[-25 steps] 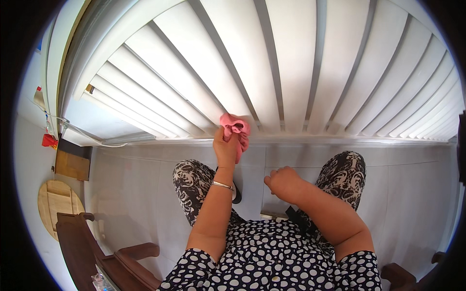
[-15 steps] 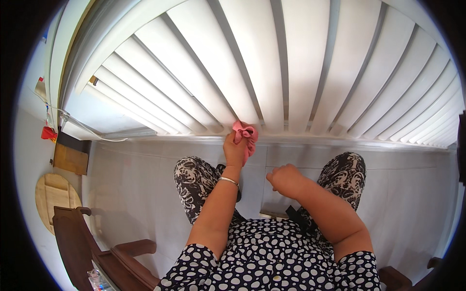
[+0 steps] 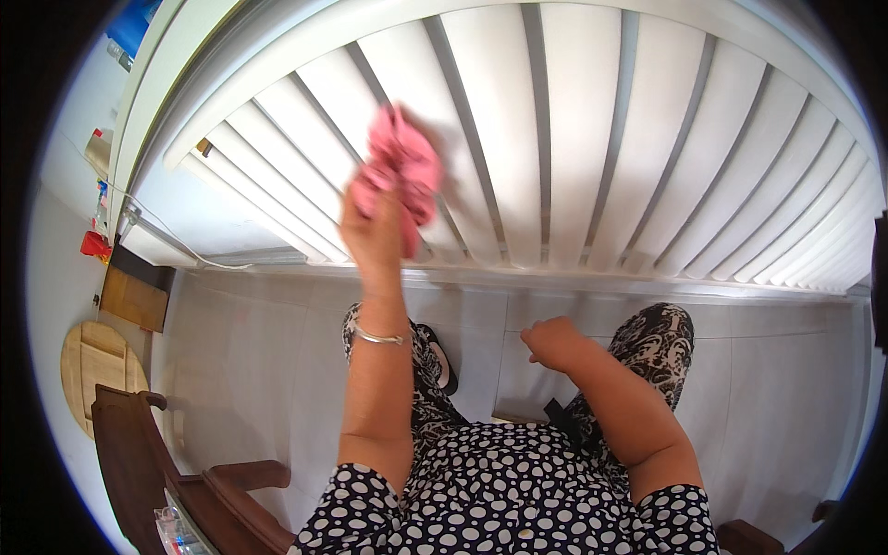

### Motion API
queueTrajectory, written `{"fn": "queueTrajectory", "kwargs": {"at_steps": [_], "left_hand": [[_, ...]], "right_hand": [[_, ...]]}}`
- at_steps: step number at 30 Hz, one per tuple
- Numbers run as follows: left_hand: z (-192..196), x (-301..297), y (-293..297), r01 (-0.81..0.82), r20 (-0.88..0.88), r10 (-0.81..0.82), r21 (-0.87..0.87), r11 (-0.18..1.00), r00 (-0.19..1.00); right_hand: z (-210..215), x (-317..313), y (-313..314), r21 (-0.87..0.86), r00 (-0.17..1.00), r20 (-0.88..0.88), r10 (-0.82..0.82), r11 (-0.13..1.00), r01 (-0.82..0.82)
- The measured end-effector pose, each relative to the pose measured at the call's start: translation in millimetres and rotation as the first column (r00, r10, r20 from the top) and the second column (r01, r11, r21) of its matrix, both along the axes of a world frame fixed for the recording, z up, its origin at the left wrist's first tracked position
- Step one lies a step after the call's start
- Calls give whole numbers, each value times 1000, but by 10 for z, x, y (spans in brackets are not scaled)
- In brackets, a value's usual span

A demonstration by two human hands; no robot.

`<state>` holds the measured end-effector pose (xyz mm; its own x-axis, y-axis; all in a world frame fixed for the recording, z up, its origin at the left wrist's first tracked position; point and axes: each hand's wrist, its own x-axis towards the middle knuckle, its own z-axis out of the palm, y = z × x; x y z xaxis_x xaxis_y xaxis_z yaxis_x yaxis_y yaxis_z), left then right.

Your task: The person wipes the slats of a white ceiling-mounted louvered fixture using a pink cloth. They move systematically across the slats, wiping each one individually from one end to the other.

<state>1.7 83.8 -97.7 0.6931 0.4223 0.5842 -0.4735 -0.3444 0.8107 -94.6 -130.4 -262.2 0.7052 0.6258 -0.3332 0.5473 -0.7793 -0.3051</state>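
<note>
- The left hand [image 3: 372,231] is clamped on the near part of a crumpled pink fabric cloth [image 3: 407,162].
- The cloth is over the left part of a white panel with long, flat slats [image 3: 578,111]; motion blur makes full contact hard to confirm.
- It should handle as light, soft and unbreakable, best gripped by a bunched fold.
- Its long axis runs roughly along the forearm, the loose end pointing away from the person.
- The right hand [image 3: 555,342] hangs well apart, fingers curled; its palm is hidden, so I cannot tell whether it is closed.
</note>
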Motion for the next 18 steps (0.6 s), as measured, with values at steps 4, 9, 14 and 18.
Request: {"fn": "queueTrajectory", "kwargs": {"at_steps": [4,9,14,18], "left_hand": [[814,149,88,-70,286,62,18,997,956],[664,369,262,13,162,-18,31,999,987],[140,287,332,-6,21,3,137,991,1000],[-258,177,320,-122,-87,173,417,901,981]], "right_hand": [[-28,1,-29,26,998,48,-37,999,36],[34,-70,-18,77,996,87,-21,997,14],[117,-164,-24,147,994,106,1,989,-17],[163,-211,-25,161,985,170,20,986,-48]]}}
